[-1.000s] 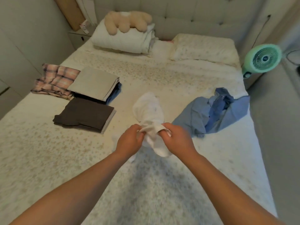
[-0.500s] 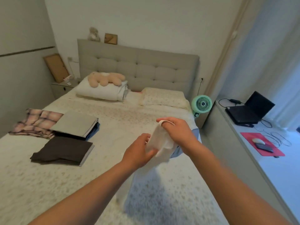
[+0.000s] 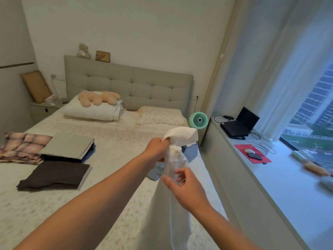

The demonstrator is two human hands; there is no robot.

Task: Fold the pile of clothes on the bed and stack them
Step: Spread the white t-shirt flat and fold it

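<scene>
**White garment lifted clear of the bed for a shake-out**

I have the white garment (image 3: 177, 159) raised over the bed's right edge. My left hand (image 3: 156, 149) has a closed grip bunched round its top, so the cloth flops over the fist and the rest hangs straight down. My right hand (image 3: 185, 186) sits lower on the hanging cloth, fingers loosely curled at its near face. I cannot tell whether they truly pinch it or only steady it. Held high like this, I judge, the cloth drops under its own weight and its edges can be found before folding.

Behind it, near the bed's right edge, lies the crumpled blue shirt (image 3: 191, 152), not yet folded. Along the left edge sit the finished pieces: a plaid garment (image 3: 21, 147), a grey folded stack (image 3: 69, 146) overlapping it, and a dark brown folded garment (image 3: 55, 175) just nearer me. The bed (image 3: 117, 141) carries a plush bear (image 3: 98, 98) on a pillow at its head.

Half a second ago the right hand held the higher end and the left the lower; now the left is on top and the right has dropped. A second ago both hands worked the cloth low over the bed's middle.
</scene>
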